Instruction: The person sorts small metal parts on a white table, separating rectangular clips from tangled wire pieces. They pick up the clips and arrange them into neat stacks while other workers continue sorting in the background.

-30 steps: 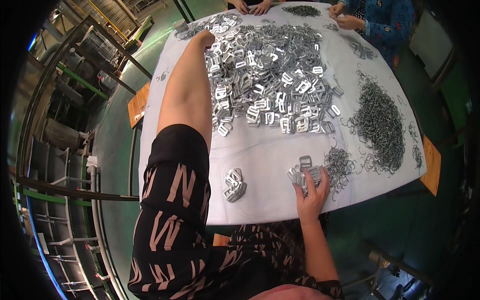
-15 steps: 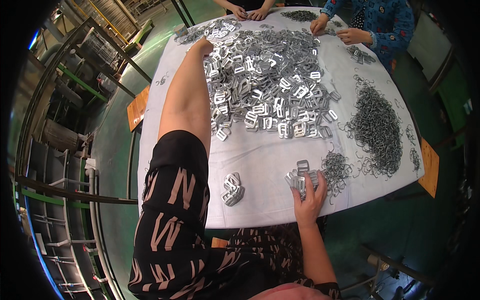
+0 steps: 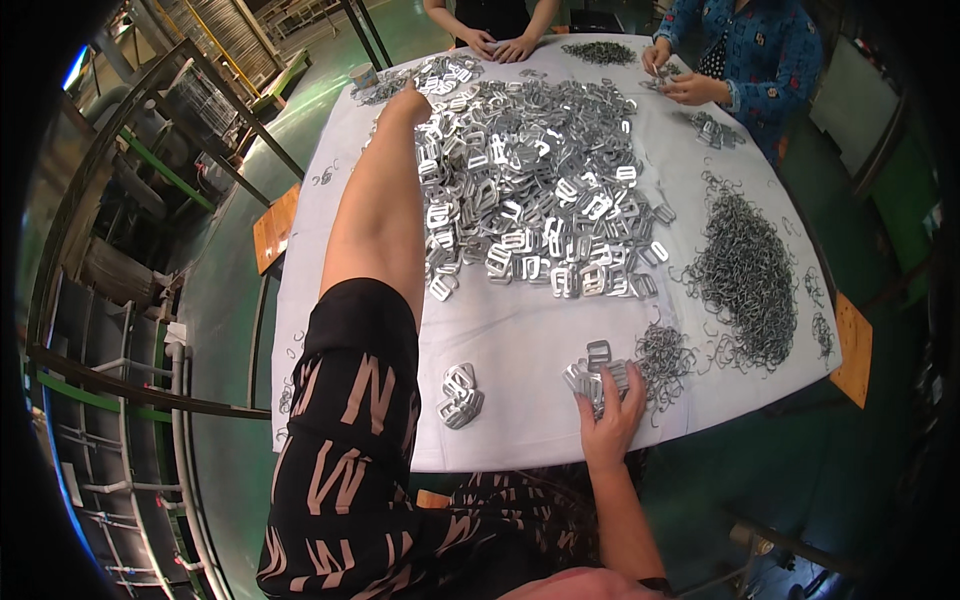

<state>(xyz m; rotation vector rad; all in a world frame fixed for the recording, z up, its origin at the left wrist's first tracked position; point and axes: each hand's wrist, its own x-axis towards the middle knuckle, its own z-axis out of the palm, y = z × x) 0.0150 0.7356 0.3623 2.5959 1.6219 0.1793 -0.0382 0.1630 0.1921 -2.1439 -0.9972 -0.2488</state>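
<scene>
My left arm stretches across the table's left side, with my left hand (image 3: 406, 104) at the far left edge of a large heap of silver metal slide buckles (image 3: 530, 150). The back of the hand and wrist hide most of its fingers. My right hand (image 3: 612, 425) lies near the front edge, thumb and fingers apart, resting on a small cluster of buckles (image 3: 583, 378). One buckle (image 3: 598, 351) lies flat just beyond its fingertips. To the left, a separate little stack of buckles (image 3: 461, 396) sits on the white cloth.
A small pile of wire hooks (image 3: 664, 350) adjoins my right hand; a larger hook pile (image 3: 745, 280) spreads farther right. Across the white-covered table (image 3: 520, 335), one co-worker's hands (image 3: 503, 47) rest at the edge. Another co-worker's hands (image 3: 690, 88) handle small metal pieces. A cup (image 3: 364, 76) stands far left.
The view has tilted slightly, so the table's far side sits lower in the picture. My hands keep nearly the same places. The co-worker at the far right has lifted one hand a little.
</scene>
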